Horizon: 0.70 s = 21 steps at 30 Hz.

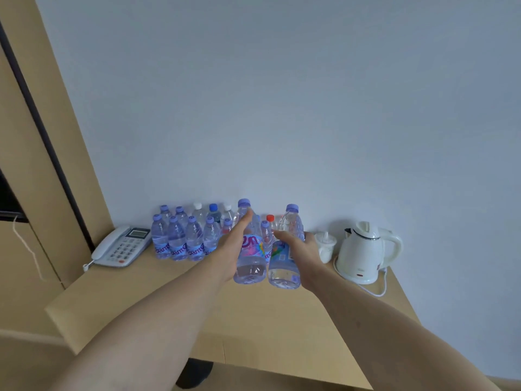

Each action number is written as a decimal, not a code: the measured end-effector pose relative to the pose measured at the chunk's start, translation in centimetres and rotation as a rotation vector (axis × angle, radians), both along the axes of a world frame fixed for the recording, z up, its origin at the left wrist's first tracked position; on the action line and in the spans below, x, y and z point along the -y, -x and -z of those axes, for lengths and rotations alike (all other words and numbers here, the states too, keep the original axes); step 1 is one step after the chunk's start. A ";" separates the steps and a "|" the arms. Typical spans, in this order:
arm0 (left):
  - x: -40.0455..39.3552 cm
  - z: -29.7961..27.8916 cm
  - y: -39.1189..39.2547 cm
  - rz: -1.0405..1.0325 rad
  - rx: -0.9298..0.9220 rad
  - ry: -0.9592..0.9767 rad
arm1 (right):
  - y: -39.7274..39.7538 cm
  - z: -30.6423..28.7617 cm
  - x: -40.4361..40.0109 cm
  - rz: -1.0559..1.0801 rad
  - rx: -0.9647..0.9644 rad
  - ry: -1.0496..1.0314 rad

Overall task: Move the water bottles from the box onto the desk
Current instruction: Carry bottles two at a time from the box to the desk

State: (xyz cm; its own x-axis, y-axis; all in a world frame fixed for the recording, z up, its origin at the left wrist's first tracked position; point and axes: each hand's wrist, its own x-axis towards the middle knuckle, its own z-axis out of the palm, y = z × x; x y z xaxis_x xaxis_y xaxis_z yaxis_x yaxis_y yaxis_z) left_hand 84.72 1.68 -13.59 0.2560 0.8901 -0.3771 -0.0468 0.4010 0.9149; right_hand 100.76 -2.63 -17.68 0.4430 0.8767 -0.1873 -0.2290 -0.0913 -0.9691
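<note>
Each grip holds one bottle above the bench (141, 300): left hand (229, 251) round the left bottle (250, 261), right hand (303, 251) round the right bottle (284, 263). Many bottles (180, 238) already stand at the far wall; the box is out of view.

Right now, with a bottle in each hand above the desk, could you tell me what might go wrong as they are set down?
1. The left hand and right hand hold their bottles almost touching; they may knock together.
2. The standing bottles are crowded just behind; a held bottle could topple them.
3. The kettle and its cord lie close to the right; a stray bottle could hit them.
</note>
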 end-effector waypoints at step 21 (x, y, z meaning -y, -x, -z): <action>-17.3 3.9 -2.0 0.215 -0.114 -0.087 | -3.1 3.0 -12.3 0.123 -0.048 0.083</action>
